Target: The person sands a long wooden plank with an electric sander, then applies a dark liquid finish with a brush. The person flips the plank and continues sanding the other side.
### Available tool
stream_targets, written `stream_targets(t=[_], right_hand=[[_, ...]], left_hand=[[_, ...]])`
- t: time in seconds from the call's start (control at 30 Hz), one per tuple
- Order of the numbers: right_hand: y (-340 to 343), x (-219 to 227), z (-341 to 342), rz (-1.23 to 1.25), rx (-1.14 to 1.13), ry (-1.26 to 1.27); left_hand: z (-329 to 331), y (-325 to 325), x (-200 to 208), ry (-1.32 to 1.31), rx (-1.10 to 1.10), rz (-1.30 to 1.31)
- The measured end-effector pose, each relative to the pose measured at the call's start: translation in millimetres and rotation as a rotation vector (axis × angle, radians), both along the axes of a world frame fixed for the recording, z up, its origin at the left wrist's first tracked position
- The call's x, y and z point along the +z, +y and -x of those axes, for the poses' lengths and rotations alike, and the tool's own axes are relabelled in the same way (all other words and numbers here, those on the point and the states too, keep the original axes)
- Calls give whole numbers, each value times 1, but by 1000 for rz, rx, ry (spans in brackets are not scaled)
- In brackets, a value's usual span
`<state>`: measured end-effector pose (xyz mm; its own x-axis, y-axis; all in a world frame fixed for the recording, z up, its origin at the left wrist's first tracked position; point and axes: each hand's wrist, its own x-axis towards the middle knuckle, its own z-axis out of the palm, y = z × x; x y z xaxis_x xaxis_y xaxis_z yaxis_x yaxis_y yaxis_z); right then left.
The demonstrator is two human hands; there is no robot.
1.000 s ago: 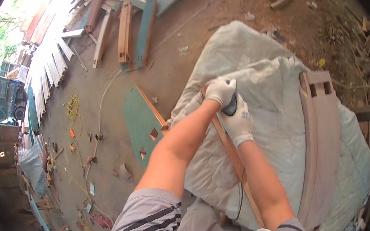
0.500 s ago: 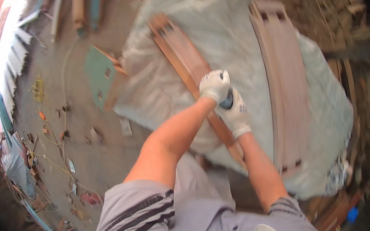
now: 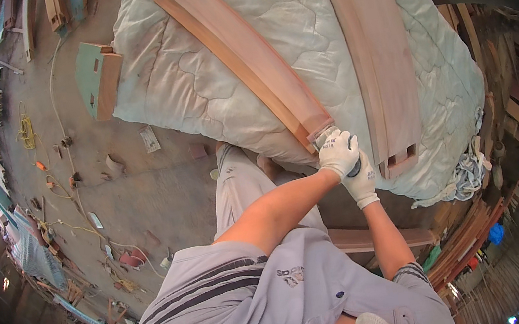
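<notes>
A long, slightly curved wooden board (image 3: 246, 53) lies slanting across a pale quilted blanket (image 3: 193, 78), with slots cut at its far end. At its near end, my gloved left hand (image 3: 338, 152) is closed on the front of a dark-bodied hand tool (image 3: 355, 168). My right hand (image 3: 362, 185), in a matching white glove, grips the tool's rear just behind. Both hands cover most of the tool, so its exact kind is hidden. To the right rests a wider wooden piece (image 3: 378, 57) with square mortises at its near end.
A green-faced wooden block (image 3: 101, 78) stands left of the blanket. Cords and a yellow coil (image 3: 27, 131) lie on the concrete floor (image 3: 153, 171). Stacked timber (image 3: 479, 236) is at the lower right, with a crumpled cloth (image 3: 466, 175) by the blanket's edge.
Both hands and the tool have slid toward me along the slanted board, from its middle to its near end. The head view has shifted too, so the boards sit higher in the picture.
</notes>
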<state>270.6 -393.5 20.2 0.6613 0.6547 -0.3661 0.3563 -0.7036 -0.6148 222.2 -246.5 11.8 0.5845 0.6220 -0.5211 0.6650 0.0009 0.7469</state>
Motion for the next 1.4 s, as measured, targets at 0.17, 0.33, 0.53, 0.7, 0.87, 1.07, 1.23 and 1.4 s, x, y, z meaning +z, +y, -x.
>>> stream_targets(t=[0.17,0.33,0.53,0.7,0.87,1.07,1.23,1.4], right_hand=[[90,-9,-1,-78,15,-35],[256,-10,-7,-176,70,-54],[467,8,2,-130,112,-37],[593,14,3,-89,111,-30],[667,17,-8,-72,115,-24],[599,13,-10,-41,137,-38],[464,-1,14,-71,105,-98],[296,9,26,-109,58,-116]], left_hand=[[-3,92,-5,-63,-25,-117],[-3,251,12,-142,-127,-441],[3,454,10,34,2,-411],[6,581,6,49,70,-444],[3,686,-34,-43,46,-528],[7,627,-36,19,-9,-398],[28,493,-21,-99,-151,-263],[39,336,-12,-131,-397,-239]])
